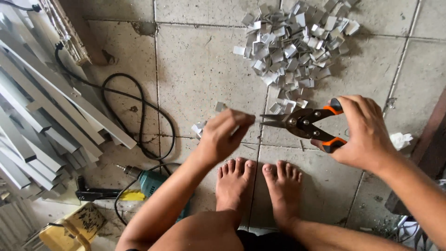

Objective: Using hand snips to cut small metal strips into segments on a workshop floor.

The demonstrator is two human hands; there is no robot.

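Observation:
My right hand [367,132] grips the orange-and-black handles of metal snips [302,123], whose blades point left and are slightly apart. My left hand [225,135] hovers just left of the blade tips, fingers pinched together; whether a small metal piece sits between them I cannot tell. A big heap of small cut silvery metal pieces [295,44] lies on the tiled floor beyond the snips. A few loose pieces [200,128] lie by my left hand. My bare feet [258,186] rest on the tiles below both hands.
Long grey metal profiles [42,121] are stacked at the left. A teal electric drill [148,181] with a black cable [139,116] lies at lower left, beside a black hand riveter [95,193] and a yellow container [74,230]. A dark wooden edge [429,139] stands at the right.

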